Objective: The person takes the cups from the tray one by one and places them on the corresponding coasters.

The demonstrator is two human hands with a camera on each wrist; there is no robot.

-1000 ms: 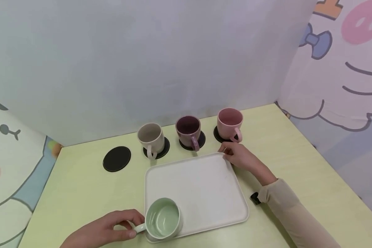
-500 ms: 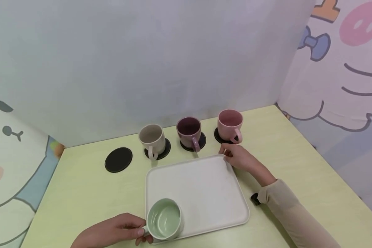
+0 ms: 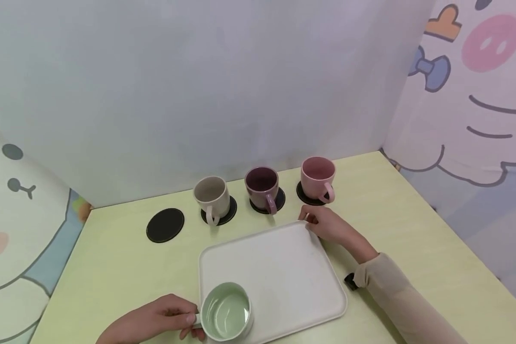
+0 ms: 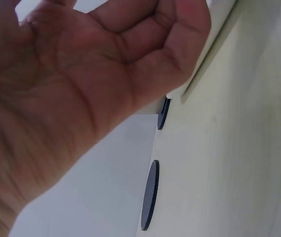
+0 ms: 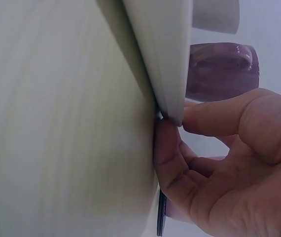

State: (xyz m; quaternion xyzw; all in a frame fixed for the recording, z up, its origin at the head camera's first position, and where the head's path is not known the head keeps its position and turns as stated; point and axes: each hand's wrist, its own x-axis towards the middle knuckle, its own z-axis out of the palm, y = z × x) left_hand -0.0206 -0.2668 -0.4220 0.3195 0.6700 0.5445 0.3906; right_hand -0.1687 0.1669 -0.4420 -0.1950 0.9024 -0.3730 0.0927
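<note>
In the head view, a light green mug (image 3: 226,313) sits over the front left corner of a white rectangular tray (image 3: 284,282). My left hand (image 3: 152,317) pinches its handle from the left. At the tray's far right corner, my right hand (image 3: 330,228) grips the rim. The right wrist view shows the thumb and fingers pinching the tray's edge (image 5: 162,59), with fingertips under it. The palm hides the mug in the left wrist view.
Along the back stand a beige mug (image 3: 212,196), a purple mug (image 3: 261,188) and a pink mug (image 3: 317,177), each on a black coaster. A bare black coaster (image 3: 165,225) lies at left. A small black object (image 3: 350,281) is by the right sleeve.
My left hand has moved right and its fingers have closed on the green mug's handle. The right hand stays at the tray's corner. The whole view has shifted slightly.
</note>
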